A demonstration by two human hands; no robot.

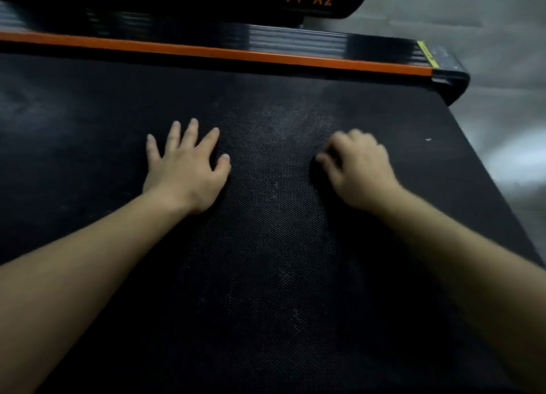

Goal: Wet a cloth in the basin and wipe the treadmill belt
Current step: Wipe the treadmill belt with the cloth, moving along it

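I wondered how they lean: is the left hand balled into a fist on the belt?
No, the left hand lies flat and splayed on the treadmill belt.

We see our own two arms, uncovered from the near edge of the view to the fingertips. Our left forearm [88,260] is bare, and the left hand [187,169] has short, trimmed nails on its fingers [192,130]. Our right forearm [458,260] is likewise bare. The right hand [360,172] is blurred, so we cannot make out its nails.

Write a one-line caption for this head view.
Left hand rests flat on the black treadmill belt; right hand curled and blurred beside it, its grip unclear.
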